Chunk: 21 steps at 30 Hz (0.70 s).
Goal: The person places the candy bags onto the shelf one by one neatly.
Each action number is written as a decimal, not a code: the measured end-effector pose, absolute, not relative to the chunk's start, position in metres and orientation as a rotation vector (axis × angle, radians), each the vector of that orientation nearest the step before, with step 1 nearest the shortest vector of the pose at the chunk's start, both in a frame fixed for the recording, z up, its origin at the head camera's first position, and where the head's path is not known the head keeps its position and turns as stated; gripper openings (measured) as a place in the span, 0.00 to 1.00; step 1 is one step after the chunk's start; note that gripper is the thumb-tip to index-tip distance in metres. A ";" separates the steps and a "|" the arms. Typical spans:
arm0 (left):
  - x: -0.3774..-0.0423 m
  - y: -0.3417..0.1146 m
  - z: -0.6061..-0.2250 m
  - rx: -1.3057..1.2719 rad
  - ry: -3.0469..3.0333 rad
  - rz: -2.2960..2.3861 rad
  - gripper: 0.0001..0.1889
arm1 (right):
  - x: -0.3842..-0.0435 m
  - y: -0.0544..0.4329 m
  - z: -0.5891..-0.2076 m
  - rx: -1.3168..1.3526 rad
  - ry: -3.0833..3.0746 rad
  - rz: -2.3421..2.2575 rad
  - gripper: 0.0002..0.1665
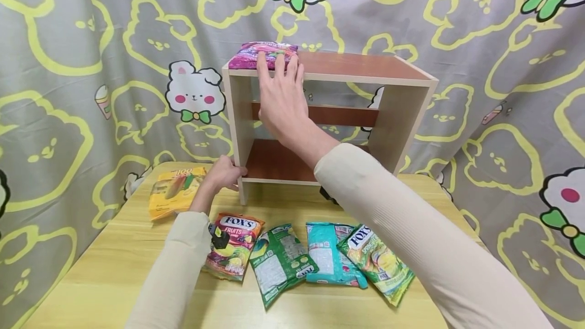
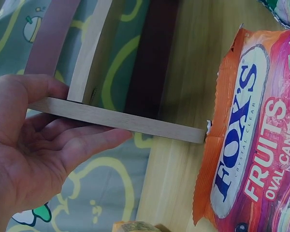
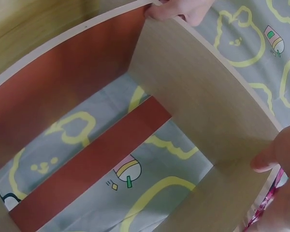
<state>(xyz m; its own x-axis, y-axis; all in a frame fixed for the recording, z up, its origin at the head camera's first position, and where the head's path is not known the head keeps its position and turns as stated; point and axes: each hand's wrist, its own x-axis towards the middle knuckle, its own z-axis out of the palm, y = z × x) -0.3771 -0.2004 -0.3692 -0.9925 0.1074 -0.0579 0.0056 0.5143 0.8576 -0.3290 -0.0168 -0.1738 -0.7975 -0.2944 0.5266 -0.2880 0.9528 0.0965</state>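
A small wooden shelf (image 1: pixel 329 77) with a red-brown top and pale side panels stands on the table. My left hand (image 1: pixel 224 172) grips the lower part of its left side panel, thumb on the inner side and fingers outside, as the left wrist view (image 2: pixel 48 140) shows close up. On the shelf's top left corner lies a purple candy bag (image 1: pixel 244 57). Fingers of my right hand (image 1: pixel 284 98) rest extended on that bag's front, and its thumb shows below the top edge in the right wrist view.
A yellow bag (image 1: pixel 175 192) lies left of the shelf. In front lie an orange-and-purple Fox's fruit candy bag (image 1: pixel 234 245), a green bag (image 1: pixel 281 260), a teal bag (image 1: pixel 326 253) and another green Fox's bag (image 1: pixel 379 263). A patterned curtain (image 1: pixel 151 39) hangs behind the table (image 1: pixel 100 258).
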 end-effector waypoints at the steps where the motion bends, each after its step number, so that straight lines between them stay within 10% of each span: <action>1: -0.377 -0.200 -0.369 0.100 2.645 1.493 0.22 | -0.329 -0.016 -0.173 0.411 -2.544 -0.022 0.57; 21: -0.376 -0.200 -0.370 0.106 2.664 1.470 0.21 | -0.328 -0.013 -0.168 0.417 -2.563 -0.050 0.54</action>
